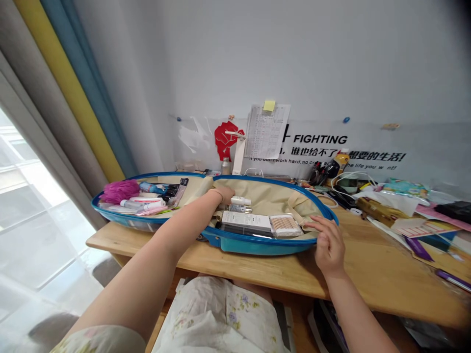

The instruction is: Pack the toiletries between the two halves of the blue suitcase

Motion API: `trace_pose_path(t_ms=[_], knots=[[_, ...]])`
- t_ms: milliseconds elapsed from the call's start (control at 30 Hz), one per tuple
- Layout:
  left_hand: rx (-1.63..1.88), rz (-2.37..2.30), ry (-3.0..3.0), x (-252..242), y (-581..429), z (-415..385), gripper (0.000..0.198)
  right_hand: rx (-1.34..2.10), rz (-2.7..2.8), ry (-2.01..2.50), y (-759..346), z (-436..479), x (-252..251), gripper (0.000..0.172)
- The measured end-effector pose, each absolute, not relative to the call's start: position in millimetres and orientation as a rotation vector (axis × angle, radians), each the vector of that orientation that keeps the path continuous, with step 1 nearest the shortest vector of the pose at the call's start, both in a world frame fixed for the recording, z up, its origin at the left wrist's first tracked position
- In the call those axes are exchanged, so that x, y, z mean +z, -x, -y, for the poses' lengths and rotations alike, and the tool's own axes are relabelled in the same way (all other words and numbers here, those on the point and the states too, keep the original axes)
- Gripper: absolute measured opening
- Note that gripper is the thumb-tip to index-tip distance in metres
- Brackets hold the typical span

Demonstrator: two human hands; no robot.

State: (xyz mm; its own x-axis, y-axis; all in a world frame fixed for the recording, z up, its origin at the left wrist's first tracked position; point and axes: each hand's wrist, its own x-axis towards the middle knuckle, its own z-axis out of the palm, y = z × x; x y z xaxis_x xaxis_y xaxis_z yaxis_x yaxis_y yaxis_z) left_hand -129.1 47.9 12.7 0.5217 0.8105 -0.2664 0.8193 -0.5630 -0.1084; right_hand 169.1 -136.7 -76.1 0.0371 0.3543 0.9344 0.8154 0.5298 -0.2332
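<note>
Apparently to steady the open case (257, 246) at six o'clock on the tabletop (368, 264), I have the right hand (330, 243) curled at its four-o'clock edge, though I cannot tell whether that grip clamps. Beyond the white box (245, 219) and swab pack (286, 225), laid flat probably to fit, my left hand (225, 194) reaches inside, grip hidden; a pink puff (119, 191) sits at nine.

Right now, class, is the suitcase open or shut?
Open. The suitcase lies in two spread halves, a pink puff in one, a white box in the other.
</note>
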Motion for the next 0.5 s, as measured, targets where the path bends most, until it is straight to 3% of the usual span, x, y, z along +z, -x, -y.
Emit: trace_pose_path(t_ms=[500], knots=[[-0.301,-1.417,-2.652,9.7,129.7,-44.8,0.037,-0.459,1.581,1.02,-169.4,137.3,-75.1,0.038]])
